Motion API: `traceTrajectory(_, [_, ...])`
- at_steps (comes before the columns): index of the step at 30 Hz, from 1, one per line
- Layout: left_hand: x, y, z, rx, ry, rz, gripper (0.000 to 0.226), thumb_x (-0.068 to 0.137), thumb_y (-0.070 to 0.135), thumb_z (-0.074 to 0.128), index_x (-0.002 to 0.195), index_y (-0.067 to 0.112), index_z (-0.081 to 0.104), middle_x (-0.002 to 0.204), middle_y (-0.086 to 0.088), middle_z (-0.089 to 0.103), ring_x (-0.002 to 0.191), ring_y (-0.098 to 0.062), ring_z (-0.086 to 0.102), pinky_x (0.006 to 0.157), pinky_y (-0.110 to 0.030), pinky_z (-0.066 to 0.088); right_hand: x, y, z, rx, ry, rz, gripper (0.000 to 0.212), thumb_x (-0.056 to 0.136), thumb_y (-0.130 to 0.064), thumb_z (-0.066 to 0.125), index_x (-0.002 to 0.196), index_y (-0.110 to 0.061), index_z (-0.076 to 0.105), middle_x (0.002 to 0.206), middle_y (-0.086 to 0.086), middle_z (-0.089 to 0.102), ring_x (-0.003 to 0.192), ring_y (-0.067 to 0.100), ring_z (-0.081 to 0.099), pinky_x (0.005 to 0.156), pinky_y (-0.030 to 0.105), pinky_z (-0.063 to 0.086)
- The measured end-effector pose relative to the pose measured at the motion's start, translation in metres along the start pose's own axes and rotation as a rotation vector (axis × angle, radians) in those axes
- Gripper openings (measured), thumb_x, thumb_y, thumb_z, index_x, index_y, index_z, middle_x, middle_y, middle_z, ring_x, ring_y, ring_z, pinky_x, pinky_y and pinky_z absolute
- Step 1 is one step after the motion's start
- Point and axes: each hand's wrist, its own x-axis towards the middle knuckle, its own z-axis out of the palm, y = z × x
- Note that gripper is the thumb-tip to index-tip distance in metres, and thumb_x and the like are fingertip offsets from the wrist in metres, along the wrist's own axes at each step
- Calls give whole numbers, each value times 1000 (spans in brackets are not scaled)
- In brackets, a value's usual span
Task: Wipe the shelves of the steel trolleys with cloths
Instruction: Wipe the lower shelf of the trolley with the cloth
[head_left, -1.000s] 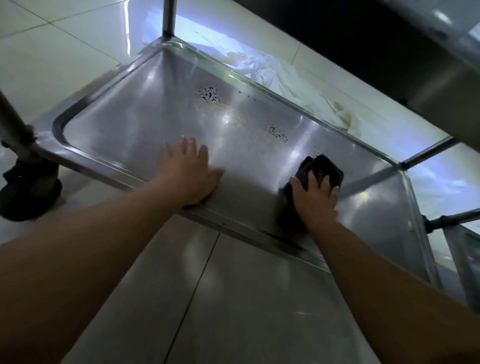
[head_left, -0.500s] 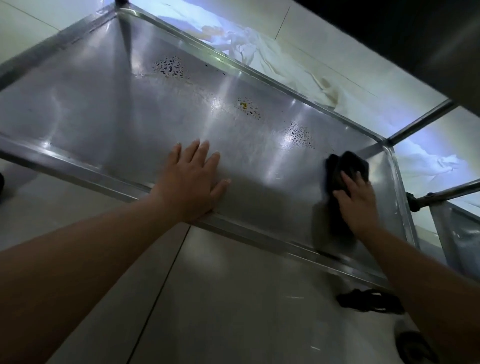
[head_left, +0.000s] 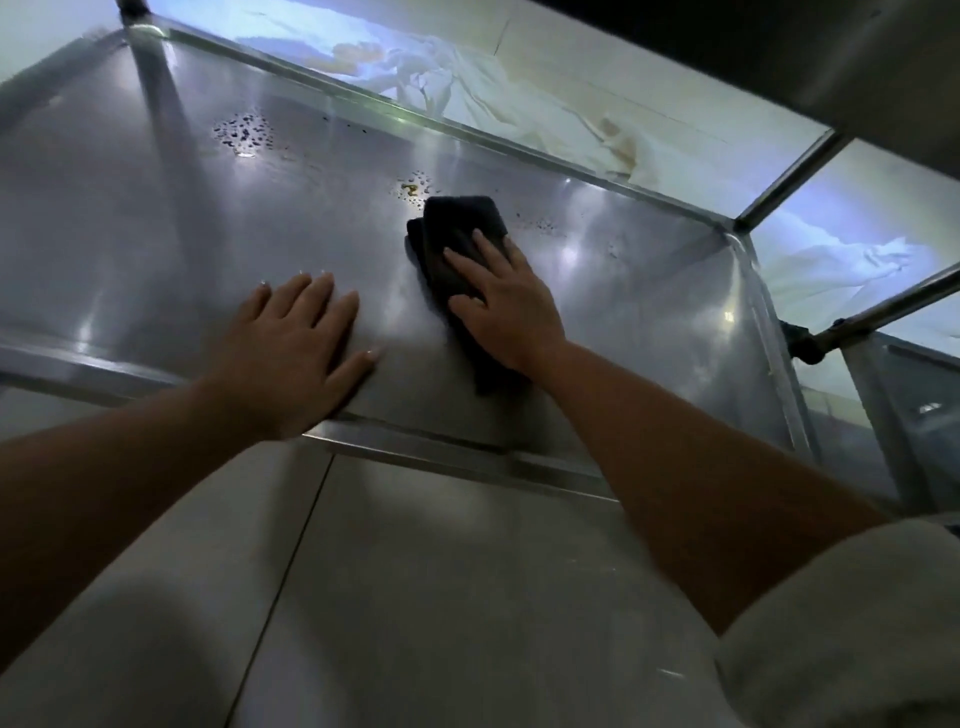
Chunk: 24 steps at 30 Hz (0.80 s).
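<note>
Cloth (head_left: 457, 244) under right hand (head_left: 506, 306), steel shelf (head_left: 156, 234)

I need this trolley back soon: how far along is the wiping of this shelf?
Partway. The steel near the left hand looks smooth and spot-free. The right hand presses the dark cloth flat mid-shelf, beside a yellowish spot. Left: that spot, the droplet patch further left and specks toward the right corner of the shelf.

raised rim (head_left: 457, 457) edges shelf, corner post (head_left: 779, 192)
</note>
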Motion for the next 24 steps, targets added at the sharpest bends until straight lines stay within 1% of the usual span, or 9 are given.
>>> traceTrajectory(2, [0, 2, 0, 2, -4, 3, 87, 85, 68, 7, 147, 13, 35, 153, -17, 32, 142, -33, 25, 115, -48, 18, -19, 44, -9, -24, 27, 47, 56, 91, -44, 44, 146, -40, 31, 160, -4, 16, 148, 23, 7, 114, 52, 22])
traceTrajectory(6, [1, 4, -4, -37, 19, -2, 85, 85, 67, 12, 144, 12, 39, 151, -18, 34, 141, -35, 27, 114, -49, 19, -77, 134, -34, -46, 113, 443, 55, 93, -39, 47, 146, -35, 34, 160, 0, 17, 147, 26, 10, 114, 55, 21])
traceTrajectory(9, [1, 6, -7, -45, 34, -7, 86, 84, 67, 14, 142, 10, 42, 149, -19, 37, 139, -37, 29, 113, -49, 20, -123, 177, -49, -110, 109, 537, 45, 97, -30, 47, 140, -18, 47, 157, 15, 21, 145, 39, 12, 116, 56, 12])
traceTrajectory(11, [0, 8, -9, -46, 31, -5, 87, 83, 68, 14, 141, 10, 44, 148, -19, 38, 139, -37, 31, 113, -49, 21, -138, 181, -51, -125, 57, 619, 52, 98, -37, 42, 147, -22, 35, 160, 12, 14, 146, 37, 8, 117, 54, 8])
traceTrajectory(13, [-2, 9, -10, -48, 57, 80, 85, 87, 66, 15, 135, 7, 52, 143, -19, 46, 134, -38, 39, 109, -51, 27, -141, 166, -48, -69, 43, 672, 59, 97, -44, 38, 152, -29, 20, 161, 6, 7, 147, 32, 4, 118, 53, 7])
traceTrajectory(16, [-4, 10, -9, -86, 106, 196, 75, 93, 57, 19, 124, 4, 61, 131, -21, 57, 125, -40, 50, 101, -51, 39, -138, 117, -32, -75, 51, 516, 60, 96, -49, 36, 151, -33, 19, 161, 3, 7, 148, 29, 2, 117, 54, 11])
traceTrajectory(20, [-3, 9, -8, -119, 64, 183, 69, 92, 51, 24, 123, 2, 61, 131, -23, 56, 124, -42, 49, 102, -51, 38, -129, 36, -14, -40, 26, 277, 69, 85, -66, 32, 149, -44, 18, 162, -7, 4, 148, 23, -6, 115, 48, 12])
traceTrajectory(22, [-9, 12, -14, -127, -9, 156, 72, 91, 51, 21, 126, 1, 58, 134, -24, 53, 127, -42, 46, 105, -50, 35, -131, 1, -8, -16, -9, 180, 66, 88, -56, 42, 148, -41, 22, 161, -5, 7, 148, 25, -4, 115, 49, 13])
traceTrajectory(24, [-24, 15, -27, -104, -152, 135, 76, 89, 56, 16, 136, 6, 49, 145, -21, 42, 136, -38, 35, 110, -49, 29, -137, -26, -8, 26, -4, 145, 60, 90, -36, 52, 147, -35, 32, 160, -1, 17, 148, 28, 4, 115, 50, 17])
